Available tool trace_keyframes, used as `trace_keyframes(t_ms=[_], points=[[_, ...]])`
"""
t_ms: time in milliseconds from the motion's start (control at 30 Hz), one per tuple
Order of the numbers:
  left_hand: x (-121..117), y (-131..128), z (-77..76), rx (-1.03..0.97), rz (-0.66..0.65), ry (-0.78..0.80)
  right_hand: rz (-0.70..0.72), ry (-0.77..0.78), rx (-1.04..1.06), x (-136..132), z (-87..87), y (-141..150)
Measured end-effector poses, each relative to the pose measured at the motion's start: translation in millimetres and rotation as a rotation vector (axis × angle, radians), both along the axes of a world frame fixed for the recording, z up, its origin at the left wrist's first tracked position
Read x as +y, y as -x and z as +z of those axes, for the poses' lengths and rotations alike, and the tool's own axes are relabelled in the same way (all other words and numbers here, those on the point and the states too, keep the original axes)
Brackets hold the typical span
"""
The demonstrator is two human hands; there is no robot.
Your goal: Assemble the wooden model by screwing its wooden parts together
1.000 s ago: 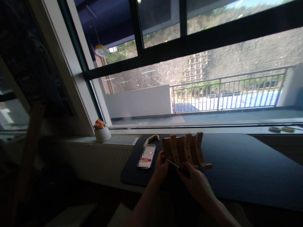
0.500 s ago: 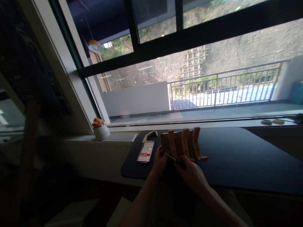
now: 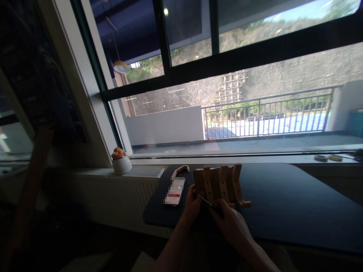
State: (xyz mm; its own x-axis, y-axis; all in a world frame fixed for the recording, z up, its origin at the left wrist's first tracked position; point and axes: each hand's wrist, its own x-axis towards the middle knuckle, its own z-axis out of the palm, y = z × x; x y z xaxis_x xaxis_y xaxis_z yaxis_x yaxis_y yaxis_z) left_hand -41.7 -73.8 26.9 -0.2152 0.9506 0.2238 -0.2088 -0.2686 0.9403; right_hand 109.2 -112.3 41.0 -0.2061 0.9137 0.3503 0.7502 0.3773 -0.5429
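Observation:
A wooden hook rack (image 3: 215,183), a brown board with three paler curved hooks, stands tilted on the dark table in front of me. My right hand (image 3: 231,219) is closed around the dark handle of a screwdriver (image 3: 204,200), whose thin metal shaft points left. Near the shaft's tip, my left hand (image 3: 191,206) is closed at the lower left corner of the board; what its fingers pinch is too dark to make out. A loose wooden hook (image 3: 180,170) lies behind the phone (image 3: 176,191), left of the rack.
The dark table (image 3: 289,204) extends right, below a large window. On the sill at left stands a white pot (image 3: 122,165) with an orange top, beside a radiator (image 3: 144,172). Two small rolls of tape (image 3: 328,158) lie on the right sill.
My view has tilted up a little, so everything sits lower in the picture. Both hands, the screwdriver and the rack keep nearly the same position relative to each other.

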Motion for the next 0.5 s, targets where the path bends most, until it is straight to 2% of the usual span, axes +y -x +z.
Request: trace_keyframes(t_ms=[267,500], points=[[-0.1,0.1,0.9,0.018,0.003,-0.017,-0.003,-0.017,0.019,0.7,-1.5,4.0],[1.5,2.8,-6.1,0.03,-0.04,-0.033,0.008,0.005,0.03,0.4,-4.3,5.9]])
